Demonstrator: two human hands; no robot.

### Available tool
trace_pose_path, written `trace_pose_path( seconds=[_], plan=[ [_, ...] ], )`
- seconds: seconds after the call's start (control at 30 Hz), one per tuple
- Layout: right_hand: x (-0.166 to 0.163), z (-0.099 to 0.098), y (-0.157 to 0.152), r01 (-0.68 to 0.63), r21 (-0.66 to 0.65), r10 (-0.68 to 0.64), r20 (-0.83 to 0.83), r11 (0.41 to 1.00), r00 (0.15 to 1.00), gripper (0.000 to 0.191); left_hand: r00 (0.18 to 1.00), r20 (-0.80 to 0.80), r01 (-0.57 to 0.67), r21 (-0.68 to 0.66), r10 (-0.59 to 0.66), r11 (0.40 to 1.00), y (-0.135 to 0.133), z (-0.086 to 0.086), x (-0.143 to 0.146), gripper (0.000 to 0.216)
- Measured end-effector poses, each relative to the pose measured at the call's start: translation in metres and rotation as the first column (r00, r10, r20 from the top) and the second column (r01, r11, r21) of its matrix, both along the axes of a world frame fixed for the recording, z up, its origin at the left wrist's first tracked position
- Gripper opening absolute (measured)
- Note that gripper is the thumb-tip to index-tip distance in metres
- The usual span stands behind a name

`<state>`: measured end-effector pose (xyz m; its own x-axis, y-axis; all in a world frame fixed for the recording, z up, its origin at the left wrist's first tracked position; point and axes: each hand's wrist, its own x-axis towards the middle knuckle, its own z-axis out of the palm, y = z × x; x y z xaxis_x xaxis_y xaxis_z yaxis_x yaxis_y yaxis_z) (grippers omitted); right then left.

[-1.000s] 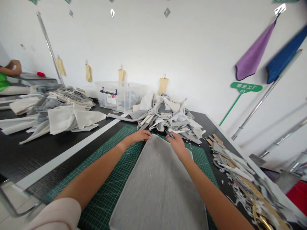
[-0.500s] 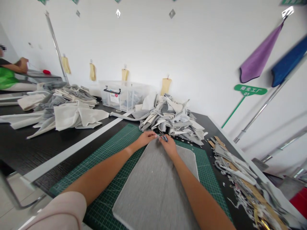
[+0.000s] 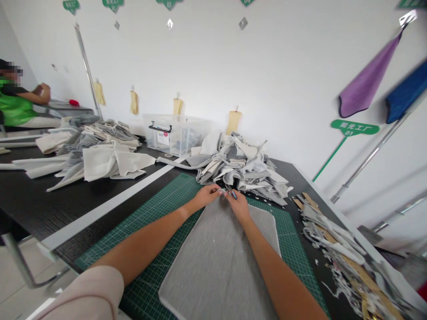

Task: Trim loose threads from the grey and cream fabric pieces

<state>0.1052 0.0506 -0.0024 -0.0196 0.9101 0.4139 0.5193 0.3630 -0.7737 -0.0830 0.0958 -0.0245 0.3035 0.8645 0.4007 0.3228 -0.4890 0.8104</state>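
Observation:
A grey fabric panel (image 3: 220, 262) lies flat on a green cutting mat (image 3: 156, 222). My left hand (image 3: 207, 195) pinches the panel's far edge with closed fingers. Right beside it, my right hand (image 3: 238, 203) is closed around small scissors (image 3: 231, 192) whose blades meet the same far edge. The two hands nearly touch at the top of the panel.
A heap of grey and white fabric offcuts (image 3: 242, 166) sits just beyond the mat. More folded cloth (image 3: 100, 155) lies at left, a clear plastic bin (image 3: 173, 133) behind. Scraps and strips (image 3: 336, 240) pile along the right table edge. Another person in green (image 3: 15, 106) sits far left.
My right hand with the scissors has moved left along the panel's far edge until it is next to my left hand. The view has shifted slightly.

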Motion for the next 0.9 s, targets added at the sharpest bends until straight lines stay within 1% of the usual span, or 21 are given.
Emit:
trace_pose_path(
  seconds=[0.1,0.2,0.3,0.5,0.63,0.8,0.9],
  plan=[
    [-0.001,0.002,-0.002,-0.002,-0.007,0.002,0.027,1.000,1.000,0.036,1.000,0.027,0.015,0.041,-0.016,0.999,-0.002,0.002,0.001,0.035],
    [-0.002,0.004,-0.005,-0.014,-0.002,0.014,-0.012,1.000,1.000,0.036,0.998,0.062,0.023,0.066,-0.027,0.998,-0.004,0.004,0.002,0.030],
    [-0.002,0.004,-0.005,-0.013,0.007,0.014,-0.048,1.000,0.999,0.038,0.996,0.091,0.005,0.045,-0.009,0.999,-0.007,0.003,0.003,0.028],
    [0.001,0.000,0.000,0.010,0.007,-0.010,0.018,1.000,1.000,0.036,0.993,0.120,0.016,0.008,-0.017,1.000,-0.009,0.000,0.008,0.029],
    [0.003,-0.002,0.001,0.037,-0.005,-0.037,-0.025,0.999,0.999,0.037,0.994,0.108,0.023,-0.001,-0.023,1.000,-0.011,-0.001,0.009,0.031],
    [-0.001,0.004,-0.005,0.020,0.009,-0.019,-0.045,1.000,0.999,0.040,0.989,0.147,0.009,-0.003,-0.008,1.000,-0.011,-0.001,0.008,0.032],
    [-0.005,0.009,-0.011,0.005,0.014,-0.005,-0.050,1.000,0.999,0.043,0.981,0.192,0.040,0.005,-0.040,0.999,-0.009,0.000,0.008,0.033]
  ],
)
